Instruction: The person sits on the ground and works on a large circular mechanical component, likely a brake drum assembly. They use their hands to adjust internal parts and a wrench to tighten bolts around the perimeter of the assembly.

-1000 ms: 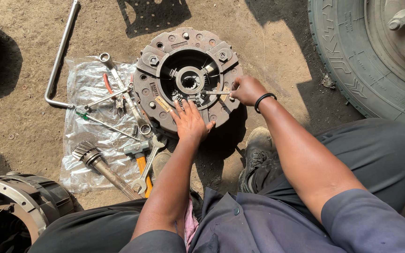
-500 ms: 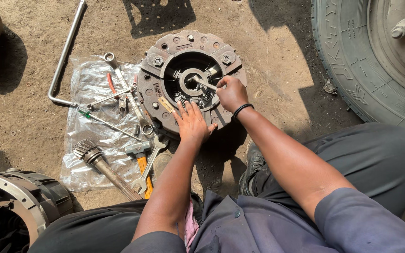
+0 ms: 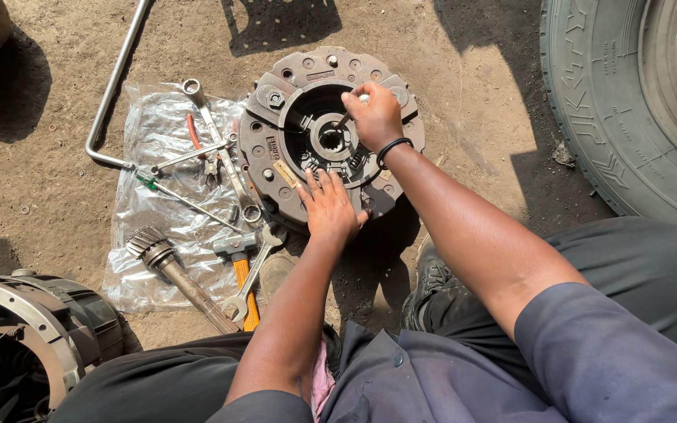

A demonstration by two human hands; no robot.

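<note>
Head view, single frame. We see a round, rust-brown clutch pressure plate [image 3: 319, 86] lying flat on the dirt ground [image 3: 472, 78], just above the centre of the frame.

Left hand [image 3: 329, 207]: we find it resting palm down on the lower edge of the plate, fingers spread apart and extended, gripping nothing.

Right hand [image 3: 375, 117]: we find it over the upper right part of the plate, fingers curled together and clamped on a small tool with a pale handle tip [image 3: 363, 99]. The dark shank of the tool slants down toward the central hub [image 3: 329, 139]. A black band [image 3: 392, 146] sits on this wrist. We cannot tell the exact type of the tool.

Left of the plate, a clear plastic sheet [image 3: 146, 258] is spread on the ground. On it we see several spanners [image 3: 217, 145], a screwdriver with a green handle [image 3: 168, 192], a hammer with an orange handle [image 3: 246, 290] and a splined steel shaft [image 3: 172, 270], which lies in the lower left part of the sheet. A bent steel bar [image 3: 115, 86] runs from the top edge of the frame down to the sheet's upper left corner.

Lower left corner: a large round metal housing [image 3: 33, 337], partly cut off. Upper right corner: a truck tyre [image 3: 605, 117] standing on the ground, well apart from the plate. The bottom of the frame shows grey trousers and a black shoe [image 3: 432, 286].
</note>
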